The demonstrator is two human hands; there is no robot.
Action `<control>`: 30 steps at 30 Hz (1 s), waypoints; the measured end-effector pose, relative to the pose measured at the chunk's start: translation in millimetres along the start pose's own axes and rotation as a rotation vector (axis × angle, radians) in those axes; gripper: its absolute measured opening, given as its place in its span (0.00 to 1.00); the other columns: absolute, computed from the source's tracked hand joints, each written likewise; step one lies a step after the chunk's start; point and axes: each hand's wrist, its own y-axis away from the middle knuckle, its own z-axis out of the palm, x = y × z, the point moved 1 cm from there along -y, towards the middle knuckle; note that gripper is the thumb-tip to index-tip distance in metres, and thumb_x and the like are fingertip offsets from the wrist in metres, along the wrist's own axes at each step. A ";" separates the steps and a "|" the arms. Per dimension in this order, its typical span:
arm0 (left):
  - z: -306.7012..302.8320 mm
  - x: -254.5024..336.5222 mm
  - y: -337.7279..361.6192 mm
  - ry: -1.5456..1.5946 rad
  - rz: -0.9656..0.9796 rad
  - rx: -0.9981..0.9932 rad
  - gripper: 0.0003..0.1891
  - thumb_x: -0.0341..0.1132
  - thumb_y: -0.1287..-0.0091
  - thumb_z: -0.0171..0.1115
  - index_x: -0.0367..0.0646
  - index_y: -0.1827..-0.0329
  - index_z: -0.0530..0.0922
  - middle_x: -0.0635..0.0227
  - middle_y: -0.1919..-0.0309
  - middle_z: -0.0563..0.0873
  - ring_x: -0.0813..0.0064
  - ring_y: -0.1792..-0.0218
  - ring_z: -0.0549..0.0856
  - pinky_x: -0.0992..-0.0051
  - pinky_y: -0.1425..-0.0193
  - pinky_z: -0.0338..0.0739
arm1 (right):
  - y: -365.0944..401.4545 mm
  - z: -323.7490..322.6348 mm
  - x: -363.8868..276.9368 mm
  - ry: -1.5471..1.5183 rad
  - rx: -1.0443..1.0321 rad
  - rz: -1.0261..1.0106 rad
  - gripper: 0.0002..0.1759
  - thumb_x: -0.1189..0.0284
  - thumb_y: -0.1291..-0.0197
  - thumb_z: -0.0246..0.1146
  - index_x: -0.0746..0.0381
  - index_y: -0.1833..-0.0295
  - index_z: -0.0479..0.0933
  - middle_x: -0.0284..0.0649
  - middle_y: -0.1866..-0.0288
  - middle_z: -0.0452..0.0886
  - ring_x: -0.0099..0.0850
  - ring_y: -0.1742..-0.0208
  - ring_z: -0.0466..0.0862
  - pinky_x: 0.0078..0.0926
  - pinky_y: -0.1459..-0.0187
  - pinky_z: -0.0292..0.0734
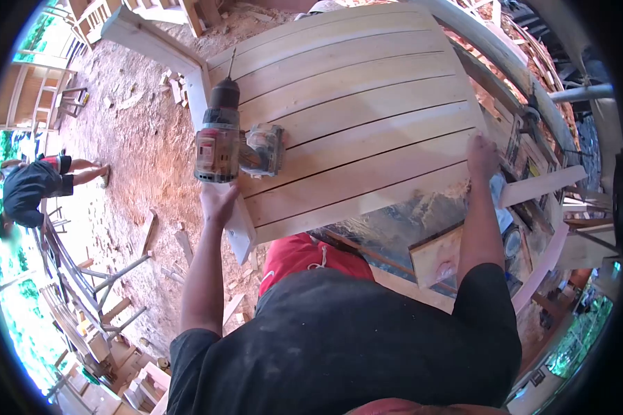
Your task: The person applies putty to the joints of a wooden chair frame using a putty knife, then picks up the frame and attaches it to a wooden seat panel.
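A slatted wooden tabletop (367, 90), made of several pale boards with dark gaps, spans the area in front of me. My left hand (219, 202) is closed around the rail at its left end, with some fingers hidden by wood and drill. At the opposite end, my right hand (482, 158) grips the tabletop's edge, its fingers partly out of sight. A cordless drill (218, 142) with a long bit rests on the left side of the slats, just beyond my left hand. From the far left corner a wooden leg (149, 41) sticks out.
Another person (34, 183) bends over at the left, beside a rack of poles (93, 283). Wood offcuts (176, 90) and sawdust litter the ground. Under the near right side lies a dusty dark surface (394, 225). Stacked timber and a loose board (543, 185) stand at the right.
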 end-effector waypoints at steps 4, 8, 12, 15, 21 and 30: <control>-0.2 13.7 2.9 0.129 0.137 0.082 0.31 0.38 0.44 0.77 0.36 0.38 0.78 0.59 0.51 0.90 0.67 0.51 0.89 0.66 0.44 0.83 | 1.8 7.3 -0.5 0.012 0.173 -0.014 0.38 0.40 0.31 0.52 0.68 0.47 0.82 0.58 0.45 0.86 0.59 0.40 0.83 0.63 0.40 0.77; 0.8 4.0 -3.3 0.061 0.087 0.083 0.31 0.37 0.45 0.77 0.35 0.38 0.78 0.60 0.51 0.90 0.69 0.53 0.89 0.66 0.45 0.83 | 3.8 4.7 -1.9 -0.082 0.143 -0.059 0.35 0.41 0.30 0.53 0.66 0.48 0.82 0.56 0.46 0.86 0.57 0.39 0.83 0.64 0.39 0.75; -6.7 28.3 -12.4 0.040 -0.035 -0.016 0.31 0.36 0.47 0.80 0.33 0.40 0.79 0.62 0.53 0.90 0.70 0.55 0.89 0.67 0.49 0.83 | 9.1 -7.6 -13.0 -0.068 0.128 0.046 0.33 0.43 0.28 0.53 0.63 0.48 0.83 0.53 0.44 0.86 0.56 0.38 0.83 0.63 0.38 0.74; -4.5 22.6 -35.5 0.122 -0.100 -0.060 0.32 0.34 0.45 0.80 0.32 0.37 0.78 0.61 0.46 0.88 0.71 0.50 0.87 0.69 0.45 0.82 | 8.8 -5.2 -9.9 -0.020 0.184 0.067 0.34 0.43 0.28 0.52 0.64 0.47 0.84 0.54 0.44 0.86 0.55 0.39 0.83 0.61 0.38 0.74; -15.6 5.2 -59.8 0.142 -0.115 -0.134 0.38 0.31 0.42 0.78 0.34 0.27 0.72 0.60 0.37 0.83 0.64 0.40 0.84 0.66 0.36 0.79 | 27.3 -17.9 -12.5 -0.024 0.017 0.096 0.36 0.42 0.28 0.52 0.66 0.43 0.82 0.57 0.43 0.84 0.55 0.38 0.82 0.60 0.38 0.74; -27.3 5.2 -91.5 0.256 -0.010 -0.207 0.31 0.20 0.45 0.75 0.37 0.35 0.75 0.63 0.49 0.87 0.68 0.52 0.88 0.69 0.47 0.82 | 117.3 -4.4 -3.1 0.019 0.054 0.278 0.40 0.41 0.27 0.50 0.70 0.39 0.81 0.58 0.37 0.82 0.54 0.33 0.80 0.58 0.32 0.71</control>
